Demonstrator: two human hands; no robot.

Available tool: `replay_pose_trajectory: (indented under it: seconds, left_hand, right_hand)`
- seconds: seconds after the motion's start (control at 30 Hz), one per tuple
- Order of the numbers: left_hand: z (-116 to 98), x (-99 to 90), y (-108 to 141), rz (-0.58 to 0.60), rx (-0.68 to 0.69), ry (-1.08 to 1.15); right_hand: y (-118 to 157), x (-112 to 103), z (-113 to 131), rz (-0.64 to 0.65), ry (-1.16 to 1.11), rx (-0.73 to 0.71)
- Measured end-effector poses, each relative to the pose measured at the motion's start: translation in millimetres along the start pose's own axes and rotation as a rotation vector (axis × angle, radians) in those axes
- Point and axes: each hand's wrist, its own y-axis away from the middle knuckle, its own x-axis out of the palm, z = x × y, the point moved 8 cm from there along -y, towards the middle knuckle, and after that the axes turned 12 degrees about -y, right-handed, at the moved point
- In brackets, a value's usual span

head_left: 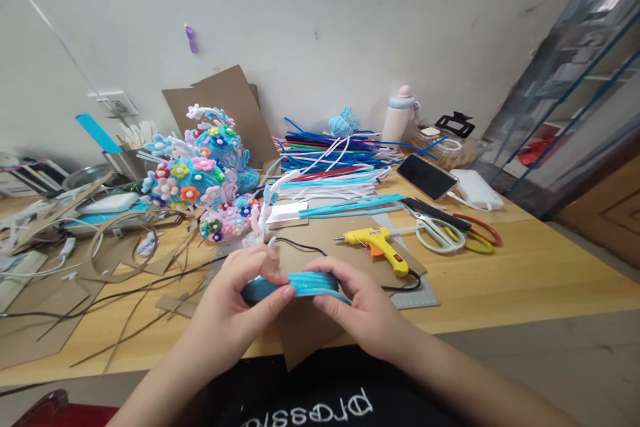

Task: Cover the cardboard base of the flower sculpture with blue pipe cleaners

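Between my two hands is a rounded piece wrapped in light blue pipe cleaners (305, 283), held just above the table's front edge. My left hand (250, 287) is closed on its left side, with thumb and forefinger pinching the near rim. Around the right end, my right hand (357, 293) grips it too, its thumb below a loose blue strand. Behind my left hand stands a white and pink pipe-cleaner flower stem (265, 217). A brown cardboard sheet (307, 333) hangs partly below the blue piece. What lies inside the wrapping is hidden.
A yellow glue gun (375, 243) with a black cord lies right of my hands, near scissors (440, 233) and a phone (427, 177). Behind are bundled pipe cleaners (330, 167) and a bottle (400, 117). Colourful flower decorations (195, 177) and cardboard scraps (120, 247) are on the left.
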Motion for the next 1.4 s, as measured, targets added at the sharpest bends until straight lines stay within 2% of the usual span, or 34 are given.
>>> replay_pose_trajectory:
  seconds: [0.23,0.37,0.47,0.63,0.83,0.93,1.1,1.27,1.4]
  left_hand:
    - [-19,0.0,7,0.047,0.172,-0.144]
    - [-13,1.1,11,0.011,0.134,-0.153]
    - [-11,2.4,15,0.003,0.117,-0.123]
    - [-13,2.0,18,-0.007,0.117,-0.109]
    - [-9,1.8,17,0.001,0.080,-0.064]
    - [-8,1.4,17,-0.006,0.085,-0.056]
    - [-13,-1.4,19,0.022,0.089,-0.098]
    - [-28,-6.6,18,0.040,0.125,-0.266]
    - [-32,-6.6,16,0.017,0.131,-0.337]
  right_hand:
    - [6,-4,6,-0.048,0.119,-0.078]
    - [16,-11,25,-0.110,0.271,-0.171]
    - [22,-6,33,-0.045,0.296,-0.151]
    - [25,13,27,0.104,0.020,0.062]
    - [26,32,32,0.292,-0.056,0.040]
    - [27,27,28,0.260,-0.024,0.085]
    - [24,5,18,0.031,0.020,0.087]
    - [20,11,15,0.104,0.031,0.102]
    - [18,11,20,0.107,0.056,0.085]
